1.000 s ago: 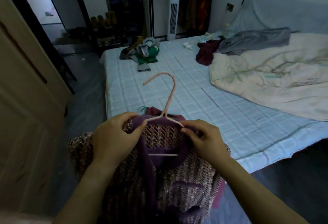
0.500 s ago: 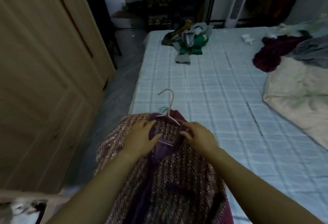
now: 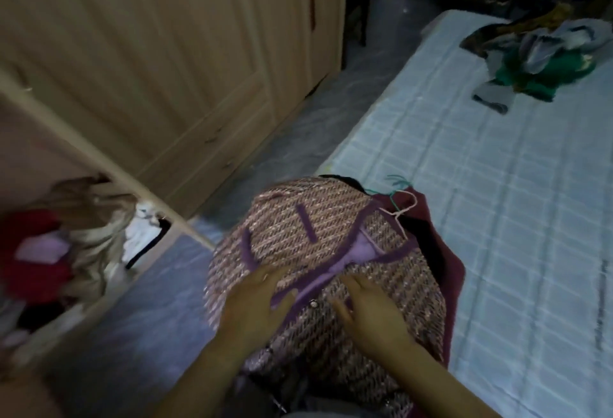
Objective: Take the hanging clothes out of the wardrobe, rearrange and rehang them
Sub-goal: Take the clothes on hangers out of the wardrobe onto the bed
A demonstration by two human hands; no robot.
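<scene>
A: Over to the tweed jacket (image 3: 331, 228) now, spread out at the near corner of the bed (image 3: 497, 218), collar end pointing away, hem end toward the camera

B: Sits on a pink hanger (image 3: 403, 215), hook poking out past the collar and over a dark red garment (image 3: 444, 252) underneath

A: And the hands?

B: Pressing down flat with the left hand (image 3: 258, 305) on one front panel, fingers straight, right against the purple trim. Same with the right hand (image 3: 368, 311) on the other panel, fingers straight and spread. Gripping nothing. Just apart, one on either side of the purple front edge

A: Spot of green beside the hook?

B: Looks like a green strand (image 3: 396, 182), too blurred to tell what exactly

A: Round the edges?

B: Off to the left, a pale wooden wardrobe (image 3: 166, 69), doors closed along the far stretch, open at the near end with red, beige and white clothes (image 3: 66, 252) bundled inside. Grey floor (image 3: 132, 318) between wardrobe and bed. Far up the checked bed cover, well apart from the jacket, a heap of green and grey laundry (image 3: 530, 49)
</scene>
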